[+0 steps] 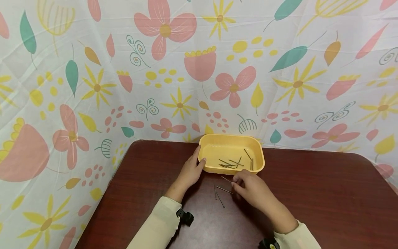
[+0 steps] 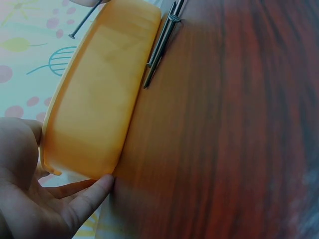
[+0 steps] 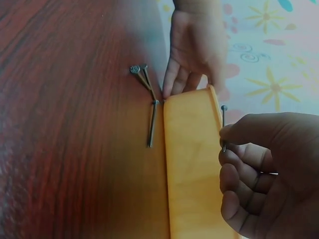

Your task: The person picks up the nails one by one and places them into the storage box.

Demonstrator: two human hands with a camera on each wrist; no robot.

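A yellow plastic tray (image 1: 231, 170) stands at the table's back edge with several nails (image 1: 228, 165) lying in it. At its left end my left hand (image 1: 190, 169) holds it, thumb at the rim and fingers along the outer end wall. My right hand (image 1: 253, 190), by the tray's front wall, pinches one nail (image 3: 224, 119) between thumb and fingertips. In the right wrist view this nail stands nearly upright beside the rim, and the other fingers are curled. Three loose nails (image 1: 220, 200) lie on the table in front of the tray, close to the right hand.
The dark red wooden table (image 1: 311, 193) reaches back to a white cloth (image 1: 186, 79) printed with flowers and leaves, which hangs behind and to the left. A black wrist strap (image 1: 185, 217) sits on the left sleeve, another (image 1: 269, 243) at the right.
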